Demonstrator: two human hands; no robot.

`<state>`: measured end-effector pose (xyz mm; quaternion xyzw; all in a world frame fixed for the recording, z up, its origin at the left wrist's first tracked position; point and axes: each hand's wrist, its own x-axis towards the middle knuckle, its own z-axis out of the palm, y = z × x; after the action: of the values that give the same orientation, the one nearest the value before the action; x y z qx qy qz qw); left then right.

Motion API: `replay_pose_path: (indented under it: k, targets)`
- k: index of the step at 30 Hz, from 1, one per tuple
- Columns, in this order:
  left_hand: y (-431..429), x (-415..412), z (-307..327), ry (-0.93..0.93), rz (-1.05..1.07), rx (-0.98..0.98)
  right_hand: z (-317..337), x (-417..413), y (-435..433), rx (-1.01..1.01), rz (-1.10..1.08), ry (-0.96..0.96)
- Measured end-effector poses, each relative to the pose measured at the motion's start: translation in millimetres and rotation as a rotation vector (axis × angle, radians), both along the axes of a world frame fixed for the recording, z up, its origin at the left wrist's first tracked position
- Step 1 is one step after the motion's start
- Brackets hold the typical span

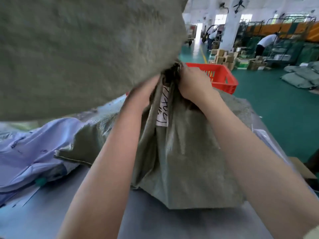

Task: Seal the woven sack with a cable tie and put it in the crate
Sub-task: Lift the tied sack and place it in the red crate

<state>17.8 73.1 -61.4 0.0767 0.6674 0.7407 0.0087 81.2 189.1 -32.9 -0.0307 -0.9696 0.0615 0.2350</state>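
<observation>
Green woven sack (186, 161), neck bunched, left hand (143, 94) and right hand (193, 83) fingers apparently clenched round it

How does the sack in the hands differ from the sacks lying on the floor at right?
The held woven sack stands upright on the table; the floor sacks lie flat. Both hands grip the held sack's gathered neck, and it carries a white handwritten label; the floor sacks lie untouched, no label visible. All are grey-green.

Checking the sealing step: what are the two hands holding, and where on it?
Both the left hand and right hand grip the green woven sack at its gathered neck, just above the white label.
</observation>
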Motion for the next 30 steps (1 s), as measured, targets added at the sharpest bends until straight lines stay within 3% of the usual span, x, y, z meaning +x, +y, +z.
replay_pose_path:
  k: [8, 21, 30]
  targets:
    - [-1, -30, 81, 0.090, 0.173, 0.249, 75, -18, -3, 0.011, 0.055, 0.186]
    - [23, -80, 245, 0.248, 0.085, 0.181, 217, -61, 25, -0.065, 0.020, 0.407]
    - [50, -136, 306, 0.288, 0.009, 0.201, 279, -85, 44, -0.137, -0.002, 0.433]
